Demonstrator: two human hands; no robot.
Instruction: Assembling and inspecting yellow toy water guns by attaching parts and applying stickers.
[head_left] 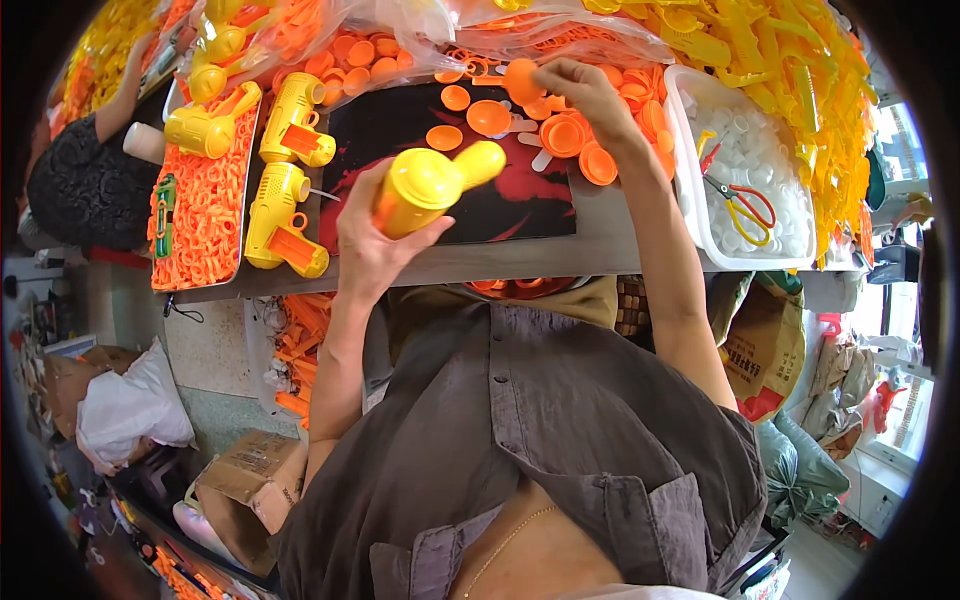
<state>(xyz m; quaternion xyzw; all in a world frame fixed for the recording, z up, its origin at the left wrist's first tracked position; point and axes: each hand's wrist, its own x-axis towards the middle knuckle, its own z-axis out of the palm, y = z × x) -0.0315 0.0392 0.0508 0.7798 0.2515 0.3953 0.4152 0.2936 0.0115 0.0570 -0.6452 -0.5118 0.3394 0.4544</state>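
Left hand (pixel 372 245) gripping yellow toy body (pixel 425 187), long axis pointing far-right. Right hand (pixel 590 95) pinching orange cap (pixel 522 80), lying far-right of body.

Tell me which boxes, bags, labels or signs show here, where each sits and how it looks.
Cardboard box: floor, lower left; brown, flaps open.
White bag: floor, left of the box; crumpled plastic.
Brown sack: under the bench, right; red printed patch.
Clear bags: bench back; hold orange and yellow parts.
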